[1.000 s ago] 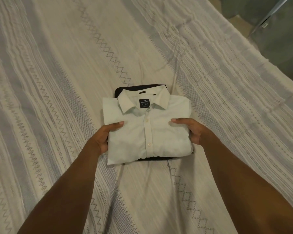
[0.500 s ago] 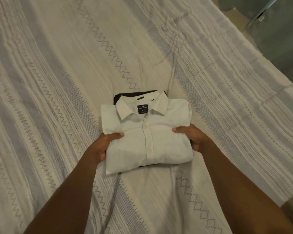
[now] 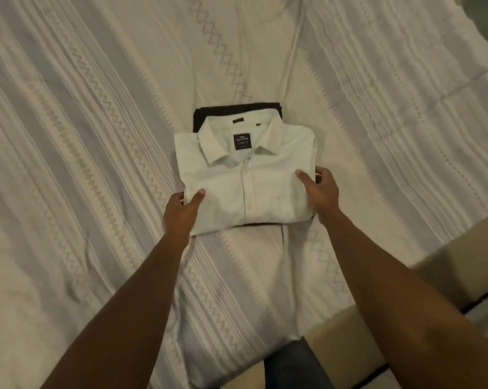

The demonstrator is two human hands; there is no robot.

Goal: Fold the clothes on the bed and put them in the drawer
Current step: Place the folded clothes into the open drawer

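Observation:
A folded white collared shirt (image 3: 245, 175) lies on top of a folded dark garment (image 3: 237, 109), whose edge shows behind the collar and under the near hem. The stack is in the middle of the bed (image 3: 82, 136). My left hand (image 3: 182, 210) grips the stack's near left corner, thumb on top and fingers underneath. My right hand (image 3: 320, 189) grips the right edge the same way, thumb lying on the white shirt. No drawer is in view.
The bed wears a cream cover with grey stripes and zigzag stitching. Its right edge runs diagonally at lower right, with a pale floor or frame (image 3: 447, 265) beyond. My blue-trousered leg (image 3: 290, 366) shows at the bottom.
The camera has pulled back and turned, bringing the bed's right edge and my leg into view. Both hands keep their hold on the stack's sides; the stack looks slightly turned.

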